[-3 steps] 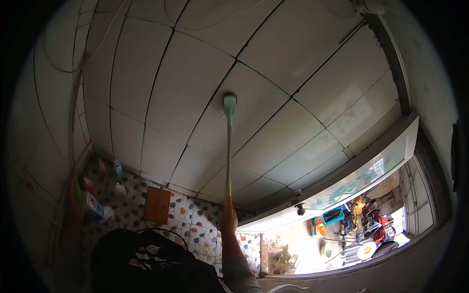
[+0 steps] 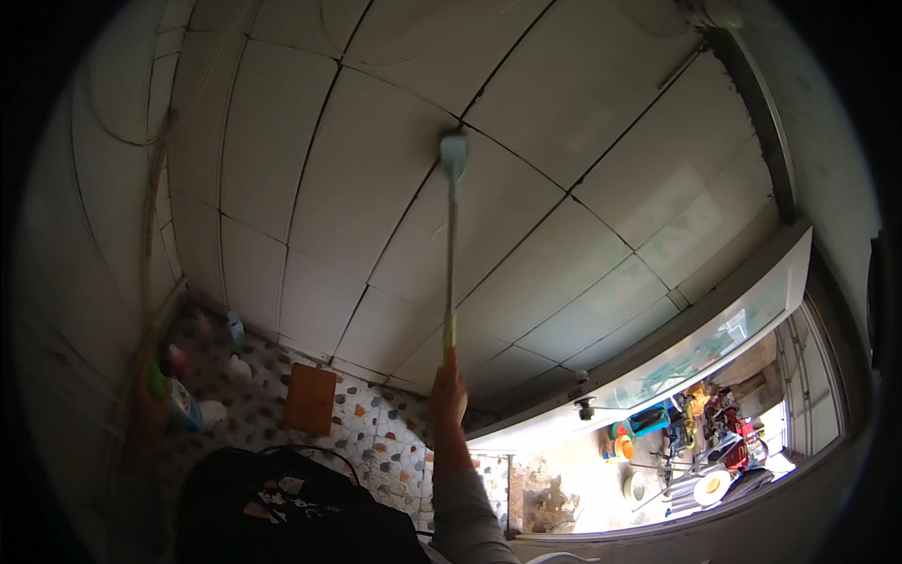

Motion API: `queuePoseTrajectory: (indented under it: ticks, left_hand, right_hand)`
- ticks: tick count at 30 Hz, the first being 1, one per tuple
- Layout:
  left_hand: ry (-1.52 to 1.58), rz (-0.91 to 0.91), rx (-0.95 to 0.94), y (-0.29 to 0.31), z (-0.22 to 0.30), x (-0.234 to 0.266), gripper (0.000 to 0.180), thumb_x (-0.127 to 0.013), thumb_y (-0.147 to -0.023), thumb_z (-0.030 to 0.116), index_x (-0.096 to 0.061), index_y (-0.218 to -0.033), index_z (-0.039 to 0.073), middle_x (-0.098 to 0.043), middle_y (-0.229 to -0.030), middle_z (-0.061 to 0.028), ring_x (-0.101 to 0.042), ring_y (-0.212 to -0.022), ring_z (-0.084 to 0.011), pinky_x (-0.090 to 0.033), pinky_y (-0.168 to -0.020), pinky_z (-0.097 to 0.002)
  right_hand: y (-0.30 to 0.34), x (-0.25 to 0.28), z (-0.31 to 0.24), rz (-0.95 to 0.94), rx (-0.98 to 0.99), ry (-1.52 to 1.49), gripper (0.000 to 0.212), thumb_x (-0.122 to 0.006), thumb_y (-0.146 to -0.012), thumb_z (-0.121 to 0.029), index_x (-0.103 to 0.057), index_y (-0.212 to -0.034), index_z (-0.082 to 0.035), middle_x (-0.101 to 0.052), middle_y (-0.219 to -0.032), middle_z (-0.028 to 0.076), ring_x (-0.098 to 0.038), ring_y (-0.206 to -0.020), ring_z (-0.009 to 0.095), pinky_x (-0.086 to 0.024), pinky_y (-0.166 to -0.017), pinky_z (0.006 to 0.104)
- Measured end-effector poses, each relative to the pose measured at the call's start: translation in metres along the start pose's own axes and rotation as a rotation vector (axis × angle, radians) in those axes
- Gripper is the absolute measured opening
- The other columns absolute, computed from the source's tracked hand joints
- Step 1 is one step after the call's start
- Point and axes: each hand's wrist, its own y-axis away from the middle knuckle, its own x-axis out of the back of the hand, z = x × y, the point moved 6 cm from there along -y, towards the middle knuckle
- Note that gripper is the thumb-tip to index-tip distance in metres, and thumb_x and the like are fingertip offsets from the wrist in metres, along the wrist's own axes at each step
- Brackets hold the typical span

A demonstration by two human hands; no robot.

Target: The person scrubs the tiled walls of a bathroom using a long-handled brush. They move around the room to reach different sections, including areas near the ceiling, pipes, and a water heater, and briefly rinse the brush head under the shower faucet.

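My right hand is wrapped round the orange end of a long-handled brush. Its pale blue head presses against the tiled wall, on a dark joint near where tile corners meet; the bristles are mostly hidden. In the dim left part, my left hand looks closed around a pole with a green grip; its fingers are hard to make out. Beside it stands a white bottle with a blue label.
A brown board lies on the pebble-patterned floor, near small bottles. A black bag or garment covers the lower middle. At right, a white door stands beside an opening onto brightly lit clutter.
The brush head has slid up the wall along the dark joint, and my right hand has risen with it. The whole view has shifted slightly.
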Motion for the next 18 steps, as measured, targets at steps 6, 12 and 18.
queuePoseTrajectory:
  ticks: [6, 12, 18]
  left_hand:
    - [-0.027, 0.103, -0.18, -0.011, -0.004, 0.028, 0.057, -0.058, -0.085, 0.008, -0.038, -0.138, 0.004, -0.043, -0.138, -0.0184, -0.041, -0.127, -0.0357, -0.035, -0.104, -0.0438]
    - [-0.321, 0.392, -0.215, 0.004, -0.046, 0.036, 0.044, -0.051, -0.096, 0.025, -0.046, -0.132, 0.001, -0.051, -0.129, -0.0214, -0.051, -0.118, -0.0343, -0.043, -0.098, -0.0419]
    - [-0.023, 0.181, 0.037, 0.002, 0.044, 0.083, 0.05, -0.056, -0.09, 0.015, -0.041, -0.137, 0.004, -0.045, -0.137, -0.0174, -0.045, -0.125, -0.035, -0.039, -0.101, -0.0432]
  right_hand:
    - [-0.079, 0.031, -0.084, 0.154, 0.067, -0.242, 0.052, -0.047, -0.094, -0.014, -0.032, -0.143, -0.02, -0.06, -0.106, 0.02, -0.06, -0.084, 0.037, -0.048, -0.068, 0.0454]
    - [0.042, -0.073, 0.023, -0.035, -0.017, 0.003, 0.059, -0.05, -0.091, -0.014, -0.027, -0.145, -0.017, -0.057, -0.12, 0.017, -0.061, -0.099, 0.033, -0.049, -0.078, 0.0413]
    - [0.134, -0.106, 0.089, -0.104, -0.291, -0.081, 0.058, -0.048, -0.091, -0.017, -0.026, -0.145, -0.024, -0.062, -0.103, 0.022, -0.061, -0.086, 0.041, -0.048, -0.069, 0.0495]
